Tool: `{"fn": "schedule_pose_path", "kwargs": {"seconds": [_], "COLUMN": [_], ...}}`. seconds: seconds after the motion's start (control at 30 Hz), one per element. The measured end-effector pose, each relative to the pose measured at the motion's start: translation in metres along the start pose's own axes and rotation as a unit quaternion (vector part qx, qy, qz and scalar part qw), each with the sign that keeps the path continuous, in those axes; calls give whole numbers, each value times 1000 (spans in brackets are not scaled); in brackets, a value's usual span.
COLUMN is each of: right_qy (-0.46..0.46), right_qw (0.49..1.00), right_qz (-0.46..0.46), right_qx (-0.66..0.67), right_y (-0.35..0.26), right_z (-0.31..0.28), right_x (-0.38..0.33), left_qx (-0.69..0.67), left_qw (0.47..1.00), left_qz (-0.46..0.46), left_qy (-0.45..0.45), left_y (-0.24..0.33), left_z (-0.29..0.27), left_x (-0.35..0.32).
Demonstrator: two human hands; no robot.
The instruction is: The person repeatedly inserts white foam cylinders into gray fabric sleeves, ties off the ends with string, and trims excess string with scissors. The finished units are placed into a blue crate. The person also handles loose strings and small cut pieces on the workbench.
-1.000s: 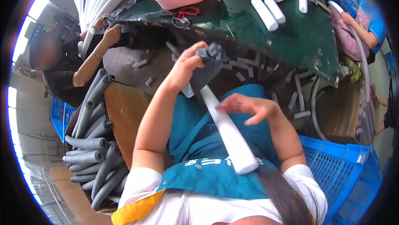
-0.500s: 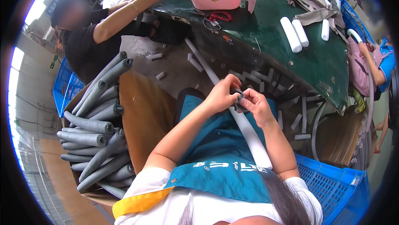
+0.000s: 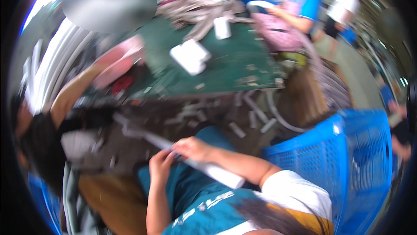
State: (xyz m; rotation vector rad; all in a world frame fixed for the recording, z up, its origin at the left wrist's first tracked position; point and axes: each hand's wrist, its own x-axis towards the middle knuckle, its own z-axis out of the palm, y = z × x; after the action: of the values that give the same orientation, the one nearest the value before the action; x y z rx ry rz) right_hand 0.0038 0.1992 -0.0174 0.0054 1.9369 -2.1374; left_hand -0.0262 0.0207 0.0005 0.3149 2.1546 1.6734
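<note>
A long white foam tube (image 3: 223, 175) lies slantwise across my lap, its thick near end toward my right arm. Over it my left hand (image 3: 160, 165) and my right hand (image 3: 191, 148) meet with closed fingers. Between the fingertips is a small dark grey fabric piece (image 3: 177, 158), blurred and mostly hidden; the earlier frame shows it more clearly as a loop. Whether it encircles the tube cannot be made out.
A green table (image 3: 160, 74) ahead bears white foam rolls (image 3: 191, 57), crumpled cloth (image 3: 195, 7) and a pink basin (image 3: 119, 61), which a co-worker's arm (image 3: 71, 92) reaches. Blue crates (image 3: 304, 152) stand right; a cardboard box (image 3: 113, 200) is left. Foam offcuts litter the floor.
My view has swung right, blurring the picture; the table and blue crates show more, the grey tubes at left less. My hands stay together at the tube. The co-worker's arm now reaches the pink basin.
</note>
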Motion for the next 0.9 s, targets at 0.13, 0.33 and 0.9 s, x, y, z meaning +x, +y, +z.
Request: {"fn": "schedule_pose_path", "kwargs": {"seconds": [0.13, 0.33, 0.9], "right_qy": [-42, 33, 221], "right_qw": [967, 979, 937], "right_qz": [69, 46, -137], "right_qx": [244, 195, -233], "right_y": [-4, -4, 15], "right_z": [-2, 12, 21], "right_x": [2, -4, 14], "left_qx": [-37, -17, 171], "left_qw": [998, 996, 975], "left_qz": [31, 81, 125], "left_qy": [33, 14, 69], "left_y": [-16, -26, 20], "left_z": [-15, -8, 2], "left_x": [11, 18, -3]}}
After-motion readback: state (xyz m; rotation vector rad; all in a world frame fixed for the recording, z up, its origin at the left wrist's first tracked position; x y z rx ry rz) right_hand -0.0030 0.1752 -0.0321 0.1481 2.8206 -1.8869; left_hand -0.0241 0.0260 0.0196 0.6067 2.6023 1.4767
